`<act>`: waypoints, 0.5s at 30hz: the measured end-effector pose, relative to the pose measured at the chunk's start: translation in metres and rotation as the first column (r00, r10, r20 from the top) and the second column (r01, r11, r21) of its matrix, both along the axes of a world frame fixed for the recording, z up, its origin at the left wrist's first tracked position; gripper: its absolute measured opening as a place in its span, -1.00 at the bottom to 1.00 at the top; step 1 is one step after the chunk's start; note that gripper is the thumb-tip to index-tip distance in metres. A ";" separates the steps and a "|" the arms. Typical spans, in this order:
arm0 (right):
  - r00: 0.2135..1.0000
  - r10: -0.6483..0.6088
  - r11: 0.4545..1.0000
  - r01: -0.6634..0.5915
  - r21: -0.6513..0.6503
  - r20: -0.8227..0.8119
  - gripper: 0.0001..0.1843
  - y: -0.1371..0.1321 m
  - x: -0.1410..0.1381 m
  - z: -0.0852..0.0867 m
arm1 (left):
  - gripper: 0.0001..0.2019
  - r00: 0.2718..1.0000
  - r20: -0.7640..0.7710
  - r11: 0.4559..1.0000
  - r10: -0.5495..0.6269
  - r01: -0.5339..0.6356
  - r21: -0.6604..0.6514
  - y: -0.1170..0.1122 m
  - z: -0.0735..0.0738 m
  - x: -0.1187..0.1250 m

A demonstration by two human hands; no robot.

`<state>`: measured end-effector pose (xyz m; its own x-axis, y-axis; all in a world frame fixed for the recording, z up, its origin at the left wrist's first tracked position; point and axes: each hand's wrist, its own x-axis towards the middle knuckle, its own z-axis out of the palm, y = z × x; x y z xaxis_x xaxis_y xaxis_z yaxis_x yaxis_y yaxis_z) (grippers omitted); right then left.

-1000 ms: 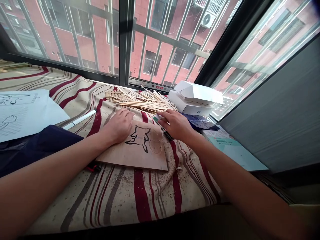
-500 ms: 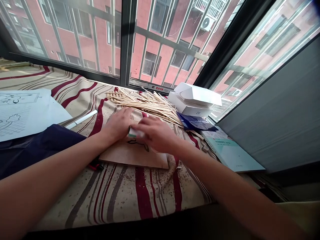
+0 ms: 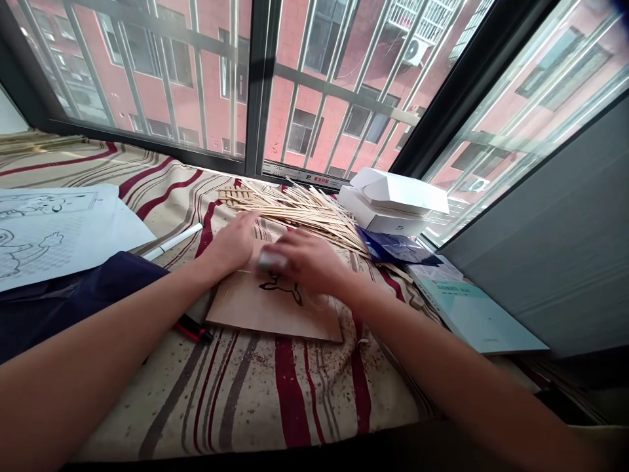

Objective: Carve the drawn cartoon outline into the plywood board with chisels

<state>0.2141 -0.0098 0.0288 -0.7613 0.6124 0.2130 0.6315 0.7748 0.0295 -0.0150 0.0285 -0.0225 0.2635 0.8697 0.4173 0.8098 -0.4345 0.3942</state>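
Note:
A thin brown board (image 3: pixel 268 311) with a black outline drawing on it lies on the striped cloth (image 3: pixel 275 387). My left hand (image 3: pixel 230 246) rests flat on the board's far left corner, fingers stretched out. My right hand (image 3: pixel 307 262) is over the drawing, closed around a small pale block (image 3: pixel 271 260) with a greenish end, blurred by motion. Much of the drawing is hidden under my right hand.
A heap of thin wooden sticks (image 3: pixel 299 210) lies just beyond the board. White boxes (image 3: pixel 393 203) stand at the window corner, a teal booklet (image 3: pixel 472 314) at right. Printed drawing sheets (image 3: pixel 54 236), dark blue fabric (image 3: pixel 73 295) and a white pen (image 3: pixel 171 241) lie at left. Wood dust covers the cloth.
My right hand has come left from the board's right edge with the small block and now sits over the drawing. My left hand has stayed on the board's corner.

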 end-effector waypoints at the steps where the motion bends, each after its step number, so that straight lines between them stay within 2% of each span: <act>1: 0.985 0.153 0.988 -0.152 -0.027 0.074 -0.56 -0.001 -0.003 -0.002 | -0.36 0.998 0.063 0.999 0.001 -0.004 0.049 0.003 0.001 -0.003; 2: 0.973 0.201 0.979 -0.199 -0.033 0.112 -0.54 0.000 -0.005 -0.003 | -0.36 0.993 0.119 0.997 -0.007 -0.002 0.075 0.004 0.002 -0.005; 3: 0.977 0.173 0.985 -0.170 -0.033 0.123 -0.55 0.005 -0.006 -0.004 | -0.38 0.987 0.162 0.997 -0.013 0.001 0.079 0.005 0.003 -0.007; 4: 0.993 0.049 0.999 -0.047 -0.016 0.109 -0.57 0.011 -0.006 -0.004 | -0.39 0.981 0.191 0.998 -0.021 0.008 0.068 0.005 0.003 -0.008; 5: 0.988 -0.126 0.992 0.126 0.001 0.085 -0.61 0.017 -0.005 -0.004 | -0.40 0.979 0.204 0.999 -0.025 0.015 0.048 0.005 0.004 -0.007; 6: 0.966 -0.249 0.968 0.249 0.007 0.072 -0.62 0.022 -0.005 -0.004 | -0.42 0.977 0.211 0.999 -0.027 0.019 0.036 0.003 0.005 -0.007; 7: 0.959 -0.280 0.960 0.280 0.013 0.053 -0.60 0.024 -0.007 -0.003 | -0.43 0.975 0.218 0.999 -0.032 0.024 0.040 0.001 0.007 -0.006; 8: 0.960 -0.278 0.960 0.278 0.018 0.020 -0.57 0.024 -0.010 -0.002 | -0.45 0.972 0.234 0.998 -0.038 0.023 0.066 -0.001 0.010 -0.004; 9: 0.977 -0.211 0.977 0.212 0.021 -0.042 -0.55 0.022 -0.015 -0.002 | -0.47 0.964 0.262 0.994 -0.048 0.020 0.108 -0.004 0.013 -0.004; 10: 0.995 -0.089 0.995 0.091 0.030 -0.052 -0.54 0.019 -0.020 -0.002 | -0.50 0.951 0.303 0.987 -0.063 0.015 0.160 -0.006 0.016 -0.003; 12: 0.989 0.136 0.991 -0.136 0.007 0.057 -0.57 0.014 -0.029 -0.002 | -0.58 0.907 0.409 0.967 -0.100 -0.008 0.254 -0.010 0.023 -0.003; 13: 0.986 0.151 0.989 -0.150 -0.012 0.070 -0.58 0.014 -0.031 -0.001 | -0.64 0.879 0.463 0.959 -0.114 -0.024 0.282 -0.012 0.026 -0.003; 15: 0.995 0.037 0.999 -0.035 -0.024 0.091 -0.59 0.019 -0.028 0.002 | -0.74 0.832 0.539 0.961 -0.133 -0.024 0.274 -0.015 0.029 -0.003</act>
<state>0.1860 0.0097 0.0311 -0.7984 0.5884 0.1283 0.5990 0.7978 0.0684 -0.0177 0.0135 0.0068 -0.0329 0.7007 0.7127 0.4649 -0.6205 0.6316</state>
